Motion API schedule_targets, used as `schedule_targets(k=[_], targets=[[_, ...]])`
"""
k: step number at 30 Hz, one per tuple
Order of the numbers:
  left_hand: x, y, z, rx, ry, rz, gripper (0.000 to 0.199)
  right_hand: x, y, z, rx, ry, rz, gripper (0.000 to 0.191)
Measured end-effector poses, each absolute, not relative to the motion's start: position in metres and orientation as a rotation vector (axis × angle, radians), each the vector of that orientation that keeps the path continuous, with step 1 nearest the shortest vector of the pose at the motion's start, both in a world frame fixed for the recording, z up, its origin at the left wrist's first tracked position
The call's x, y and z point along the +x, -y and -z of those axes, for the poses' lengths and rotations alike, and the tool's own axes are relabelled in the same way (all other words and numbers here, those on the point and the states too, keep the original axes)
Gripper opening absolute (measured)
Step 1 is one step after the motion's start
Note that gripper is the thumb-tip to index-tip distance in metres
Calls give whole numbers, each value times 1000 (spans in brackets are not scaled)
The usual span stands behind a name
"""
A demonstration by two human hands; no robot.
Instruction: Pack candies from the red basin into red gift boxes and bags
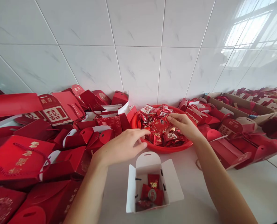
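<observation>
A round red plastic bowl (166, 150) is heaped with red-wrapped candies (161, 125), some bearing white patches and gold print. My left hand (126, 143) is at the bowl's near left rim, fingers stretched toward the candies and thumb held apart, with nothing visible in it. From the right, my right hand (184, 124) reaches in, its extended fingertips touching the candies on top; its thumb is hidden. Between my forearms stands an opened gift box (171, 180), white inside, its flaps spread. Several red-wrapped candies (152, 193) lie on its bottom.
Red folded gift boxes (21, 158) with cord handles crowd the left side. More red boxes (236, 143) sit on the right, near a cardboard carton (236, 105). A white tiled wall (138, 68) rises behind the pale countertop (192, 193).
</observation>
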State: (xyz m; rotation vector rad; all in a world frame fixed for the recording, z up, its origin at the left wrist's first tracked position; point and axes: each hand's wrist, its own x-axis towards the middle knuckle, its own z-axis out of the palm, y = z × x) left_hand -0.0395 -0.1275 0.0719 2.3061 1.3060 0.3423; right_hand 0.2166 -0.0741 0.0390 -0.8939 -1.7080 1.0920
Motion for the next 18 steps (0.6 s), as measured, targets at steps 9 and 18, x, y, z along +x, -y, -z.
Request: schedule_targets(k=[9,18], targets=[[-30,109,-64,2018,-1159,-792,60,208,86,-46,-607,1621,-1327,25],[-41,119,-77,1870,-763,-834,34,205,106,-61,-487,1818,-1244,25]])
